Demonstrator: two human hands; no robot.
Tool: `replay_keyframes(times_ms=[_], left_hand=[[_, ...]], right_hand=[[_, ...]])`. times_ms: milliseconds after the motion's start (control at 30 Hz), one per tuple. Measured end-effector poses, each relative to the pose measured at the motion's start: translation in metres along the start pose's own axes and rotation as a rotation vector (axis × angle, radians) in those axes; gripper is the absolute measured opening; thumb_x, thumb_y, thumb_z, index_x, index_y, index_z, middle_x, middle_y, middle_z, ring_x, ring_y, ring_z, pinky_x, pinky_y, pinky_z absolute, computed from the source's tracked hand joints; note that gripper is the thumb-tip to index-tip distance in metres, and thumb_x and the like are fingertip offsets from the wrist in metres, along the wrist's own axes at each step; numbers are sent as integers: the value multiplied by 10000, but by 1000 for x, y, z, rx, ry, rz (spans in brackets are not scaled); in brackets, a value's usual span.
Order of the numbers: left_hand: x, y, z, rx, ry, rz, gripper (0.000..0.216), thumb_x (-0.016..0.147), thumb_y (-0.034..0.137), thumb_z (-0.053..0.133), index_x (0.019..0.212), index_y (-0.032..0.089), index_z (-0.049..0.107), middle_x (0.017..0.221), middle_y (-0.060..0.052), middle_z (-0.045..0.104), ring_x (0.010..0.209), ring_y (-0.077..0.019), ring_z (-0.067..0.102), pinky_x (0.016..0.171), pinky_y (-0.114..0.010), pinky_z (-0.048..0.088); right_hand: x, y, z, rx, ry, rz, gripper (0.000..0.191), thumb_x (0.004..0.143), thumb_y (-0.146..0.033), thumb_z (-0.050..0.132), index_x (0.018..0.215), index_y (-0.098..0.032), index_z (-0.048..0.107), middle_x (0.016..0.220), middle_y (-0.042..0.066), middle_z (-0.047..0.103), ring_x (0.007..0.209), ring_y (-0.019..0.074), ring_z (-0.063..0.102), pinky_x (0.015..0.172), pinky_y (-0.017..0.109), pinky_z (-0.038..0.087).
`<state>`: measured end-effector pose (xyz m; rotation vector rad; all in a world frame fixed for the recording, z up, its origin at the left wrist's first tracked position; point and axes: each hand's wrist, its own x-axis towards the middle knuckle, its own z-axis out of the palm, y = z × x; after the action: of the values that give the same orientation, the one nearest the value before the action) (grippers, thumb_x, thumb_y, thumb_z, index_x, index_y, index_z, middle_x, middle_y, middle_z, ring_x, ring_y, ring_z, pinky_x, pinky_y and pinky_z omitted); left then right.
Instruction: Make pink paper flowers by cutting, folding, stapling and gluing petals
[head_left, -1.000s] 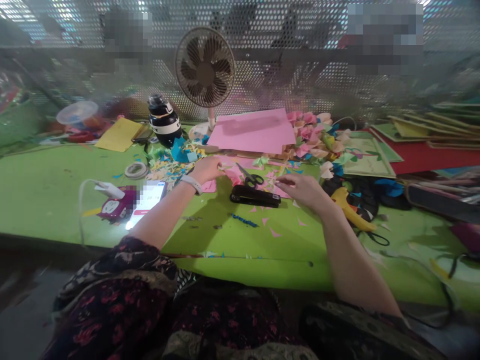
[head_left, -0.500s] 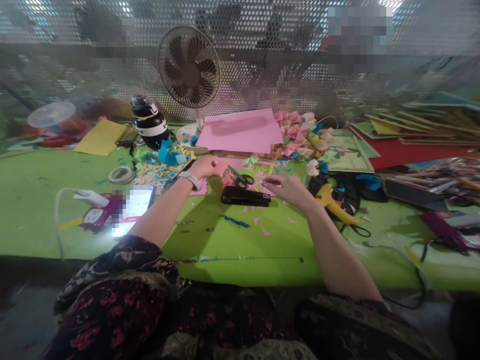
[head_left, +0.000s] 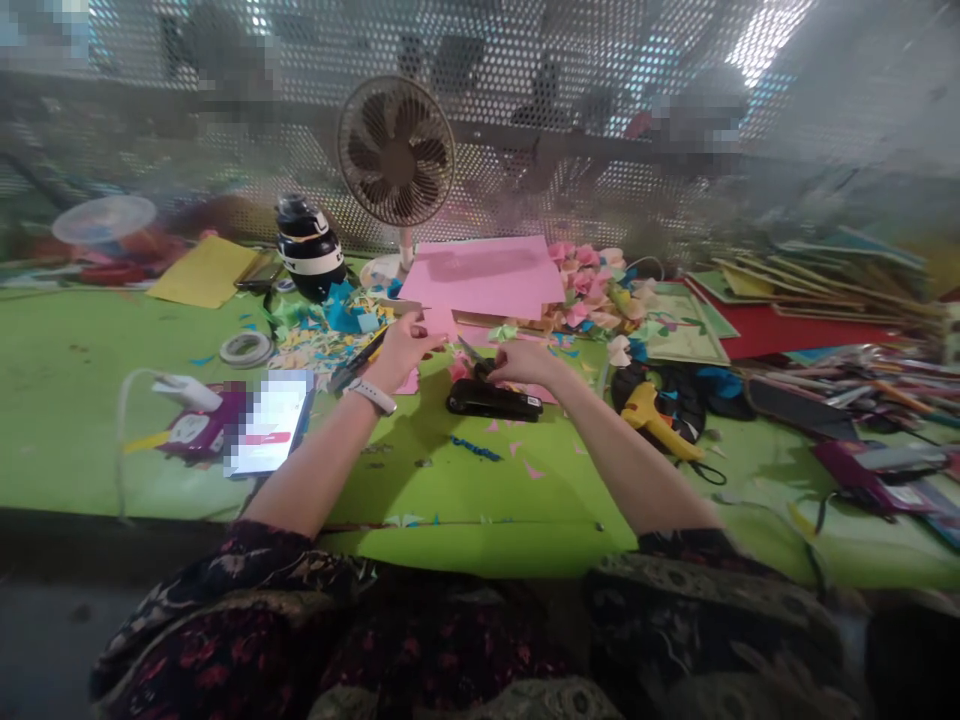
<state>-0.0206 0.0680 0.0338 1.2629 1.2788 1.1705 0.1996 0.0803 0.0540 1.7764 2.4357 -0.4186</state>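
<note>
My left hand (head_left: 409, 352) is closed on a small piece of pink paper (head_left: 438, 322), held up over the scraps at the middle of the table. Opposite it, my right hand (head_left: 525, 362) has its fingers on the dark handles of the scissors (head_left: 474, 355), whose blades point up and left toward the paper. Just below the scissors lies a black stapler (head_left: 493, 400). Nearer to me is a short twisted blue strip (head_left: 475, 448). Under and around both hands are pink paper offcuts (head_left: 534, 470).
Behind my hands are a large pink sheet (head_left: 480, 275), a fan (head_left: 397, 160) and paper flowers (head_left: 589, 275). A phone (head_left: 274, 425), tape roll (head_left: 247, 348) and black bottle (head_left: 311, 255) stand left. At right are a yellow glue gun (head_left: 660, 420) and stacked cards (head_left: 825, 275).
My right hand has moved left and taken hold of the scissors' handles. My left hand has come up slightly, with the pink piece now showing at its fingertips.
</note>
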Motion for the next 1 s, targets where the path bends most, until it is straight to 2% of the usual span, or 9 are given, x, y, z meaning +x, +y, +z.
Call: replay_keyframes(times_ms=[67,167,300,433,633,767,867,1000], left_hand=[[-5,-1,0,-52,-33,-40,292,712,263,783,952,157,655,838,-41,729,699,-129,684,590,-207,459],[-12,-2,0,-136,-68,-120,242,709,297,796,863,166,664,881,-48,754,730,-135,704,603,-208,476],[-18,-1,3,-269,-121,-190,241,702,238,810,844,168,628,926,-53,768,769,-146,731,613,-205,501],[-24,3,3,-293,-166,-219,212,725,180,798,823,159,611,954,-61,770,734,-116,720,617,-186,504],[-36,4,0,-345,-191,-243,186,776,188,771,906,147,644,1055,-109,756,804,-140,726,641,-215,499],[-45,1,0,-320,-157,-236,149,789,195,755,901,161,663,1029,-93,760,802,-136,718,612,-213,459],[-50,-1,0,-318,-175,-210,152,767,229,777,876,167,690,1003,-82,765,845,-143,712,637,-216,457],[-56,-3,1,-352,-197,-181,223,737,275,809,905,163,717,969,-83,767,806,-131,698,624,-210,445]], right_hand=[[5,-3,1,-50,-28,16,217,741,-384,702,739,-168,712,775,83,737,698,212,647,536,287,346],[8,-5,0,-56,-62,15,207,740,-365,677,666,-173,691,705,75,720,627,196,625,506,287,335],[10,-8,-2,-53,-86,13,186,721,-340,684,645,-171,683,699,85,719,635,206,635,501,289,348],[11,-8,-4,-53,-96,25,144,709,-269,669,601,-174,671,643,77,705,654,210,657,514,275,372],[6,9,-5,32,-57,69,214,757,-273,624,570,-168,637,601,58,691,634,181,678,550,241,427],[-7,24,1,470,150,102,58,705,-215,687,715,-164,659,647,35,698,607,155,654,592,237,469],[-22,25,7,926,291,128,179,647,-191,741,803,-169,657,694,23,686,569,120,602,576,236,487],[-49,12,8,1422,211,15,306,593,-257,800,873,-185,699,796,24,716,570,92,586,552,223,501]])
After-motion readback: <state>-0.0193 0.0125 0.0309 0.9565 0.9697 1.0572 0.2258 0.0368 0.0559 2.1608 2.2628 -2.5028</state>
